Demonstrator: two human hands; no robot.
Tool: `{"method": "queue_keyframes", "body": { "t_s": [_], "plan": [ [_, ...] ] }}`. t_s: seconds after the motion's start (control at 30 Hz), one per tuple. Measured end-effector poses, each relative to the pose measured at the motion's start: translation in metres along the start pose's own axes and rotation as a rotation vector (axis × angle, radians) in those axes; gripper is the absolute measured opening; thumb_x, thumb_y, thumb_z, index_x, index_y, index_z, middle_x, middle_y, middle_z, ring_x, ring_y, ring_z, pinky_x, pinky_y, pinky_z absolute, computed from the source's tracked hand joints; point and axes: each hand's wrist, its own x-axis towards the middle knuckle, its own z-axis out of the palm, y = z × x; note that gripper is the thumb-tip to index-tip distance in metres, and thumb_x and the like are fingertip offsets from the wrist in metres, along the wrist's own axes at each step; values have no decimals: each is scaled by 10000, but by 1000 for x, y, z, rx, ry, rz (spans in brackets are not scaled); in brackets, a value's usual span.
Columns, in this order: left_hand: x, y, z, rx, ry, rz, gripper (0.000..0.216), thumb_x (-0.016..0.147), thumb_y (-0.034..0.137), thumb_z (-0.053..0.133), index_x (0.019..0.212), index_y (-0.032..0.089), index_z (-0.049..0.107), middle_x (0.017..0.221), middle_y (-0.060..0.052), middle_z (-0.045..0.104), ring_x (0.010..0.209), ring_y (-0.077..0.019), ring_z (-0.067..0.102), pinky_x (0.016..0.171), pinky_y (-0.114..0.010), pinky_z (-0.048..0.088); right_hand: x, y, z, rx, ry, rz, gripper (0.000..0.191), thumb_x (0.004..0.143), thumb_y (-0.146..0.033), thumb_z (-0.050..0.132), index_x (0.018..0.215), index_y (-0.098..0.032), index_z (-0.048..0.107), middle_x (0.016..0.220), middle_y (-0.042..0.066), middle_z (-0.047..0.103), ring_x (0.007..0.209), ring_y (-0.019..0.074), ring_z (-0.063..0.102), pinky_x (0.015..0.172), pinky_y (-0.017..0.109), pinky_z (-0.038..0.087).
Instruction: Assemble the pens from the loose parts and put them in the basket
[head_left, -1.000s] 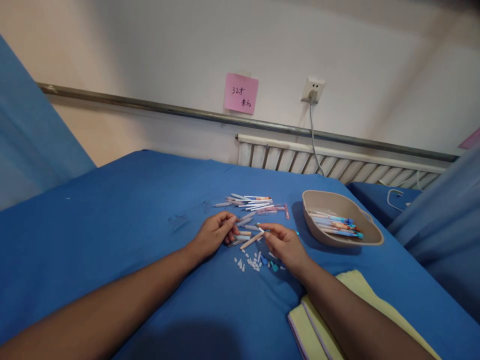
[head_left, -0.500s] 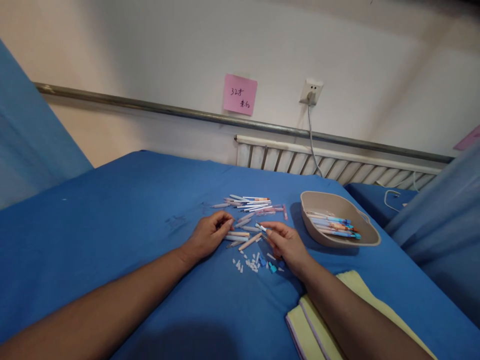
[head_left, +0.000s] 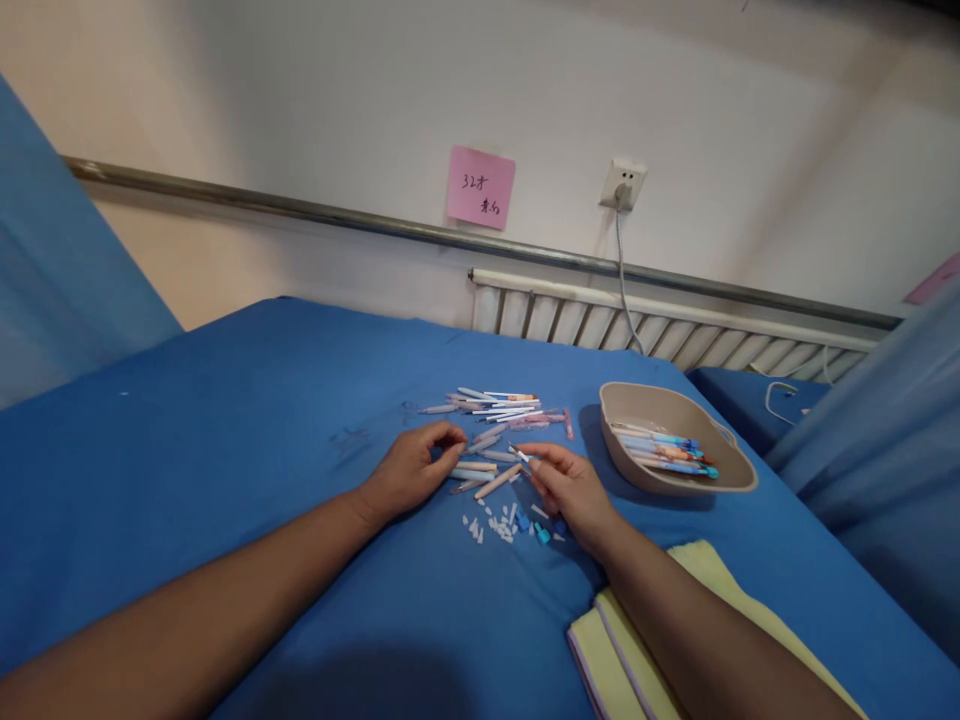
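Note:
My left hand [head_left: 414, 464] rests at the left end of a group of pen barrels, its thumb and fingertips closed together. What they pinch, if anything, is hidden. My right hand [head_left: 571, 488] is closed, with thumb and forefinger on a small white pen piece [head_left: 523, 456] that has a dark tip. Between the hands lie pale blue, grey and peach pen barrels [head_left: 498, 481]. White refills [head_left: 514, 404] and pink pen parts [head_left: 568, 425] lie just behind. In front are several small white tips [head_left: 504, 528] and blue and turquoise caps [head_left: 541, 533].
A beige basket [head_left: 611, 400] with several assembled pens [head_left: 660, 452] stands at the right. A folded yellow towel [head_left: 626, 640] lies under my right forearm. The blue sheet [head_left: 225, 420] covers the bed, with a radiator [head_left: 555, 312] and wall rail [head_left: 337, 217] behind.
The white piece in my right fingers has tilted slightly. Both hands otherwise keep nearly the same place, and the view has shifted a little.

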Motion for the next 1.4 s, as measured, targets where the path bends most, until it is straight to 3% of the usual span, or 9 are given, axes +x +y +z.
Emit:
{"method": "queue_keyframes", "body": {
  "t_s": [0.47,0.7,0.97,1.03,1.17,1.27,1.4],
  "plan": [
    [-2,9,-5,131,-289,295,211,854,326,502,992,216,619,990,-61,631,950,-209,534,877,-341,387,-1,0,1,-52,-19,-19,431,698,-440,634,1006,-138,641,433,-98,371,345,38,258,348,175,186],
    [-3,2,0,111,-295,316,210,852,328,515,996,208,610,990,-71,629,958,-213,541,879,-345,387,0,0,1,-90,-25,-46,407,704,-425,626,992,-137,646,430,-94,379,349,42,268,355,175,190],
    [-2,2,2,2,-260,143,165,834,330,529,882,193,608,915,-42,631,888,-189,550,829,-316,407,-1,0,2,-98,-17,-46,424,702,-435,624,999,-133,648,426,-93,363,362,49,273,366,182,189],
    [0,1,4,-135,-225,0,198,818,362,539,872,188,614,853,-27,636,812,-176,563,761,-300,431,-2,-1,2,-98,-15,-44,429,699,-443,623,996,-134,646,420,-97,355,359,50,271,364,184,188],
    [7,-7,5,-509,-27,-306,272,747,421,613,825,161,592,768,-5,642,649,-129,560,613,-244,428,-3,-3,3,-83,-15,-31,439,687,-446,628,989,-128,636,418,-99,372,351,46,264,358,184,186],
    [11,-14,3,-721,54,-435,302,715,412,665,846,155,577,827,-24,664,594,-103,555,561,-223,420,-3,-5,4,-75,-20,-26,428,684,-443,630,982,-136,638,422,-97,373,355,46,270,362,183,192],
    [12,-16,-2,-874,83,-515,303,715,336,695,917,144,576,900,-63,660,642,-107,587,599,-230,469,-3,-5,4,-70,-35,-35,428,680,-441,632,980,-136,643,424,-95,377,358,45,274,367,182,202]
  ]
}}
